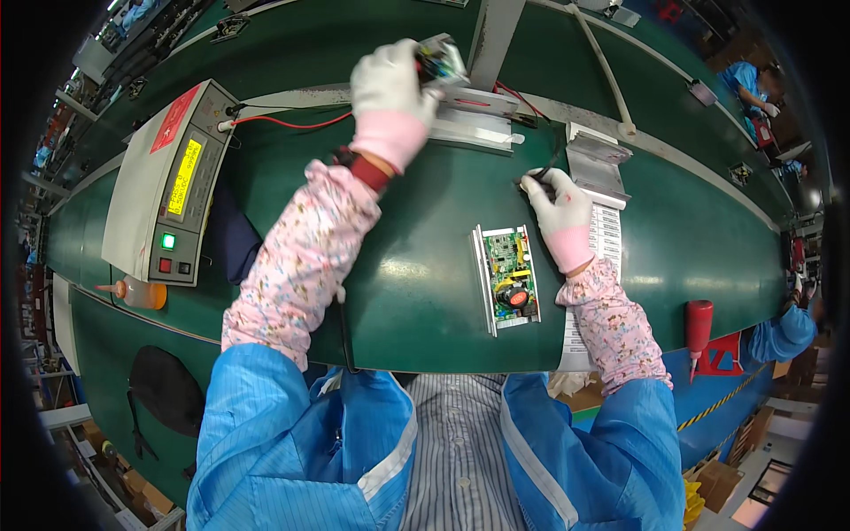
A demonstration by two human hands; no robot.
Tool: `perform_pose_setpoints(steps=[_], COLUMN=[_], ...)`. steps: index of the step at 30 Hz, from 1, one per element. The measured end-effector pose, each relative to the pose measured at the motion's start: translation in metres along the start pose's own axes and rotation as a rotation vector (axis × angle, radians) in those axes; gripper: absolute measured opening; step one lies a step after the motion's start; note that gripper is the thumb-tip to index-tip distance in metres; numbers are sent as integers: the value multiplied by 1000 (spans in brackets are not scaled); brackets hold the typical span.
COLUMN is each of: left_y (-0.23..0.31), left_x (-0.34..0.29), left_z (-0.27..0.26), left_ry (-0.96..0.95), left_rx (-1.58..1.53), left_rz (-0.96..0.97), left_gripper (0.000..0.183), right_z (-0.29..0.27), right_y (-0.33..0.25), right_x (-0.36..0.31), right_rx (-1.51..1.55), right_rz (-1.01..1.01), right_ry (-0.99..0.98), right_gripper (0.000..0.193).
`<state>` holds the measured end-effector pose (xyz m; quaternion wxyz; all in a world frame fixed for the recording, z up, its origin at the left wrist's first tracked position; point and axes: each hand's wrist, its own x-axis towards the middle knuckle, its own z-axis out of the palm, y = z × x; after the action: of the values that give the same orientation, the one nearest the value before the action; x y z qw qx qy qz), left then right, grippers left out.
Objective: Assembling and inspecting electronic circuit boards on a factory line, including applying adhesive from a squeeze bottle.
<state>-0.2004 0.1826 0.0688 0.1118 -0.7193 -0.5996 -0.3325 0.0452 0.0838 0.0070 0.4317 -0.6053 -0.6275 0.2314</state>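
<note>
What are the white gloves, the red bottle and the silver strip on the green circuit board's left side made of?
The white gloves look like soft fabric: matt, hugging the fingers. The red bottle is probably smooth plastic: even colour, narrow nozzle. The silver strip by the circuit board seems metal, maybe aluminium: pale grey, straight-edged.

Green workbench (407, 323) beside blue floor (704, 398).

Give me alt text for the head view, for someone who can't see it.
A person's gloved left hand holds a circuit board over a green bench while the right hand holds a black lead. A second board lies on the bench; an instrument with a lit yellow display stands at left.
</note>
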Motion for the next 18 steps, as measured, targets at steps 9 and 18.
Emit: perform_pose_setpoints(steps=[9, 18], left_y=[-117, 10], left_x=[46, -56], left_z=[68, -44], left_ry=[68, -601], left_rx=[322, -688], left_rz=[159, 464], left_gripper=[44, 47], right_z=[4, 1], right_y=[0, 8], right_x=[4, -6], right_rx=[7, 38], right_rz=[-11, -8], right_ry=[-31, -5], right_gripper=[14, 13])
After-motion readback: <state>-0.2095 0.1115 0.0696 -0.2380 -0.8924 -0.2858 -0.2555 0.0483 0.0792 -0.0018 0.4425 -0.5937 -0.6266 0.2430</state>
